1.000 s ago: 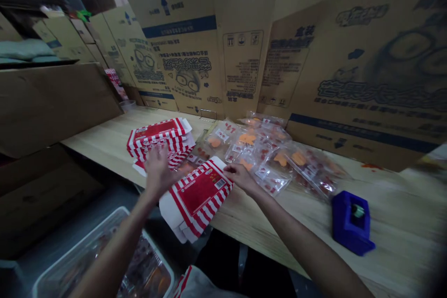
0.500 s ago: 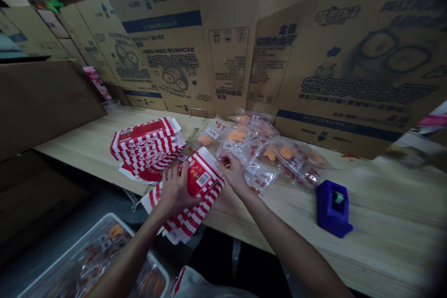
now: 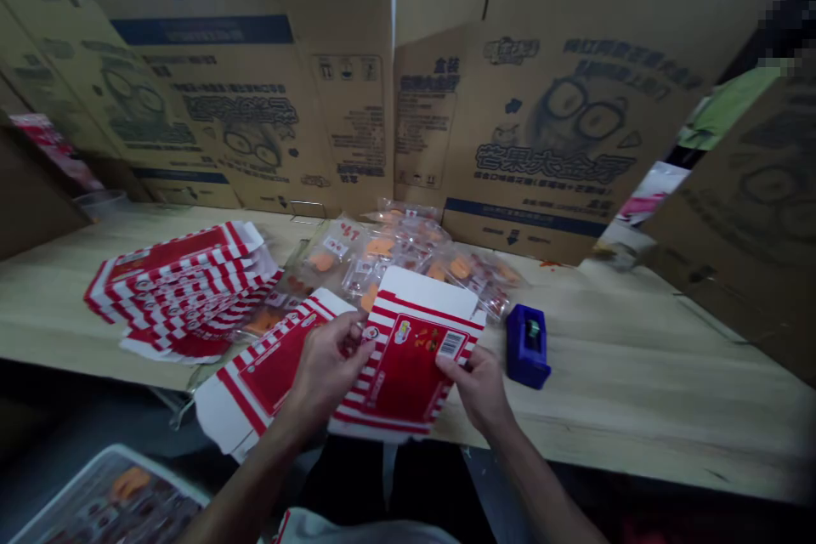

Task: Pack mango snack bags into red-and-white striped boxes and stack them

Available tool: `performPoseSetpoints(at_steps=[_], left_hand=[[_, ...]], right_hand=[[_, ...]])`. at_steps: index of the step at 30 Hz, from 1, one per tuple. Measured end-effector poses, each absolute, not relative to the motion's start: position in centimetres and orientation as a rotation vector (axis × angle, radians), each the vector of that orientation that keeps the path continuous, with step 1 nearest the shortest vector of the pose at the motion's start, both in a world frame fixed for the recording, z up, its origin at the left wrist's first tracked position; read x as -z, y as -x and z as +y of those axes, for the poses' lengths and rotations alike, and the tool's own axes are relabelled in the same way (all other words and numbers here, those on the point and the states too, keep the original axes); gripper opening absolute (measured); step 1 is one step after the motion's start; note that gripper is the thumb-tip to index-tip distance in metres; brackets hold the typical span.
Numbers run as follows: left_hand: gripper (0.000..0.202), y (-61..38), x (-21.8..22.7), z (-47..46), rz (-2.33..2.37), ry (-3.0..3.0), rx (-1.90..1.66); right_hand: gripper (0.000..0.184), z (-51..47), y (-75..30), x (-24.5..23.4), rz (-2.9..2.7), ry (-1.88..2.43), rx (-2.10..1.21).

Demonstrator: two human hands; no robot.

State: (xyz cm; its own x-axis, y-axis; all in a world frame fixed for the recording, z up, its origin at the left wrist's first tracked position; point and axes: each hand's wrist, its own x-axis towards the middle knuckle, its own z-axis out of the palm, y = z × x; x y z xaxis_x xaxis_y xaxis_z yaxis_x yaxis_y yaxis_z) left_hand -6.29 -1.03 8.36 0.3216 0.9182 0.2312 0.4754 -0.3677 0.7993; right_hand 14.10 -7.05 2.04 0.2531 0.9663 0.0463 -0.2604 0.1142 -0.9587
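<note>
A flattened paperboard carton [image 3: 405, 370], striped red and white, was spread in two panels, each with a red central label, one bearing a barcode. The left hand [image 3: 324, 372] gripped it near the fold; the right hand [image 3: 479, 391] held its edge.

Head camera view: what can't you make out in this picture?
- Striped carton: the parts under the left hand and right hand are hidden.
- Plastic tray: cut off by the bottom edge.
- Clear packets: label print is too small to read; the carton hides the nearest ones.
</note>
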Motion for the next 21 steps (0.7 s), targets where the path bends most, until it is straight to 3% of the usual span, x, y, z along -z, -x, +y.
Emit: performPoseSetpoints(at_steps=[2,4,8,10,13,17,21], left_hand=[[0.026,5.0,-6.9,-0.9,1.056,-1.839,-0.899],[0.032,3.7,-5.6,-1.3,0.971,-1.783,-0.911],[0.071,1.6,-4.6,-2.8,0.969,-1.787,-0.876],[0.08,1.2,-4.7,-3.3,0.988,-1.776,-0.843],[0.068,1.3,-4.4,-3.3,1.049,-1.684,-0.832],[0.042,2.4,-3.2,-2.4,0.936,-1.355,-0.837],[0.039,3.7,-2.0,-1.8,0.739,-0.925,-0.818]], right_hand=[[0.026,-7.8,-15.2,-1.6,-0.809,1.031,-1.118],[0.025,-8.2,-15.3,-1.6,-0.717,1.004,-1.134],[0.03,-8.4,-13.9,-2.2,-0.568,0.958,-1.123],[0.038,-8.4,-13.1,-2.4,-0.556,0.936,-1.129],[0.046,-8.3,-12.3,-2.8,-0.533,0.918,-1.166],[0.041,-8.4,-12.4,-2.6,-0.523,0.871,-1.286],[0.039,-8.7,-14.1,-1.7,-0.635,0.781,-1.488]])
